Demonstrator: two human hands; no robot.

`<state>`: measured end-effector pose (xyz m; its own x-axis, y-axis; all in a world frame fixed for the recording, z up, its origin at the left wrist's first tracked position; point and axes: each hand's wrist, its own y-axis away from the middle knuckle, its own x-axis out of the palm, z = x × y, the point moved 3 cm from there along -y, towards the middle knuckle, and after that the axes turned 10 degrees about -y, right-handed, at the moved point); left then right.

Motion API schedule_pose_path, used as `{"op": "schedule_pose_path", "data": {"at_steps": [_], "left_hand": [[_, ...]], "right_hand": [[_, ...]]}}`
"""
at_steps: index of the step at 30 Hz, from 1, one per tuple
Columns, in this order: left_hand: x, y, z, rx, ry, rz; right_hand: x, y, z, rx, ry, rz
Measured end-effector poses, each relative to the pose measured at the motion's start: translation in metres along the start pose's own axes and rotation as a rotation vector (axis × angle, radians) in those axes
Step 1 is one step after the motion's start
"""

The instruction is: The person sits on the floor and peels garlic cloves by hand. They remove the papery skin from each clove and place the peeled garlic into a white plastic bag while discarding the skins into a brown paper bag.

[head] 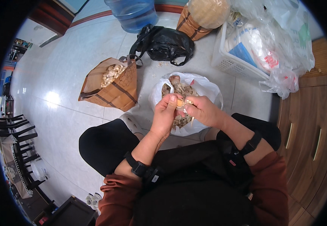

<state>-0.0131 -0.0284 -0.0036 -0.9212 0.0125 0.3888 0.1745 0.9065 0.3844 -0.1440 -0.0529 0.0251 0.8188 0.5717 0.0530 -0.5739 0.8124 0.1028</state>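
Over the open white plastic bag (213, 87), my left hand (165, 113) pinches a yellowish piece of what looks like a garlic bulb (180, 102) between thumb and fingers. My right hand (204, 110) grips its other side, where pale papery bits and a thin stalk (192, 121) stick out. Below both hands, dry husks (184, 89) fill the white bag. A reddish-brown bulb (174, 80) lies at its far rim. To the left stands a brown bag (118, 97) holding many pale, clove-like pieces (113, 74).
A knotted black plastic bag (169, 43) lies beyond the white bag, near a blue water bottle (133, 14). At right are a white plastic basket (237, 63) full of plastic bags and a wooden cabinet (305, 121). Dark chairs (16, 127) stand far left.
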Motion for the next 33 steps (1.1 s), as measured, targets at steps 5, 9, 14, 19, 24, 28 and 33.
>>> {"op": "schedule_pose_path", "data": {"at_steps": [5,9,14,19,24,28,33], "left_hand": [[-0.004,0.0,0.0,-0.161,0.249,0.032],[-0.008,-0.001,0.004,-0.203,0.148,-0.031],[0.001,0.001,0.01,-0.066,-0.23,0.03],[0.003,0.004,0.012,0.096,-0.45,-0.019],[-0.013,-0.005,0.026,0.067,-0.391,-0.086],[-0.011,-0.008,0.041,0.405,-1.042,-0.049],[-0.032,-0.016,0.081,-0.006,-0.894,0.136]], "right_hand": [[-0.021,-0.001,-0.01,0.252,0.172,-0.121],[-0.029,0.008,-0.013,0.42,0.681,-0.146],[-0.005,0.004,-0.013,0.231,0.002,-0.13],[0.004,0.007,-0.027,0.509,-0.508,-0.079],[-0.012,0.008,-0.034,0.341,-0.765,-0.288],[-0.035,-0.003,-0.045,0.533,-0.81,-0.601],[-0.007,-0.083,-0.034,0.509,-0.963,-0.388]]}}
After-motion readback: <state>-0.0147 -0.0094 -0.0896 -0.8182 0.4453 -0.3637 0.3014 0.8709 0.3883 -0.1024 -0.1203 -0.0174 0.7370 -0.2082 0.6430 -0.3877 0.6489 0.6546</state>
